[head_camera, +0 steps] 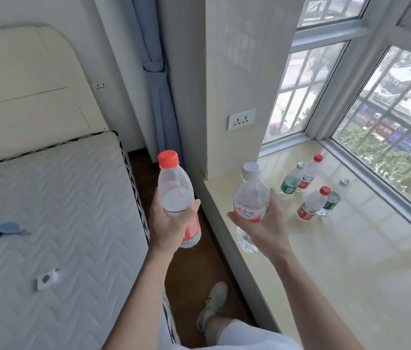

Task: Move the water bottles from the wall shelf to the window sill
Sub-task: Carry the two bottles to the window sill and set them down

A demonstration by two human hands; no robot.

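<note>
2 water bottles are shown in transit toward the window sill (350,261). The red-capped bottle (178,198) is held upright in the left hand (171,223), whose fingers are clamped around its lower body over the red label, above the strip of floor (194,269) between the bed (48,210) and the sill. The grey-capped bottle (251,205) is carried in the right hand (262,223), with the fingers wrapped around its labelled waist from behind, already over the near edge of the sill. Both bottles are gripped low on the body, presumably so that they can be set down base first. 4 bottles (310,188) are seen standing upright in a loose cluster farther along the sill, near the window (388,122), 2 with red caps and 2 with pale caps. The space beside this cluster is judged the likely setting place. The wall shelf is not in view.
</note>
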